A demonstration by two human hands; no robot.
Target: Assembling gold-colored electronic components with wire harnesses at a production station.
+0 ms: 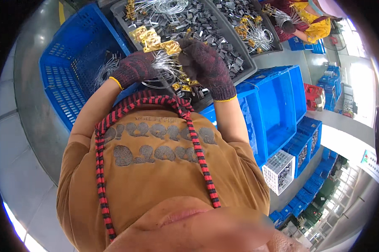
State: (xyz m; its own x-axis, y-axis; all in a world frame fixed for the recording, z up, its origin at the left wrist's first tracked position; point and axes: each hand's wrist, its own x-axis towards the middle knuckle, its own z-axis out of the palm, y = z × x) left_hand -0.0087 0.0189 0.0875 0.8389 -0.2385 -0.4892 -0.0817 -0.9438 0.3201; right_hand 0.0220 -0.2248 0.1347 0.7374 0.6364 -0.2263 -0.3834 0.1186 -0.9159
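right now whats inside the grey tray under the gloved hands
The grey tray holds small dark metal clips, wire bundles and gold tags. Both gloved hands cover its near part.

Hidden or indeterminate items, as seen from the head view:

- Fingers of the left hand (132, 69) — covered by a dark knitted glove and buried in the bundle of wire loops (166, 67); the grip cannot be made out.
- Fingertips of the right hand (206, 67) — masked by the glove and the gold tags (156, 42).
- Near edge of the grey tray (223, 42) — concealed behind both hands and the orange shirt (156, 168).
- Blue crate (72, 71) — partly screened by the left forearm; its contents are too blurred to be identified.
- Co-worker (311, 19) at the upper right — cut off by the picture's rim.
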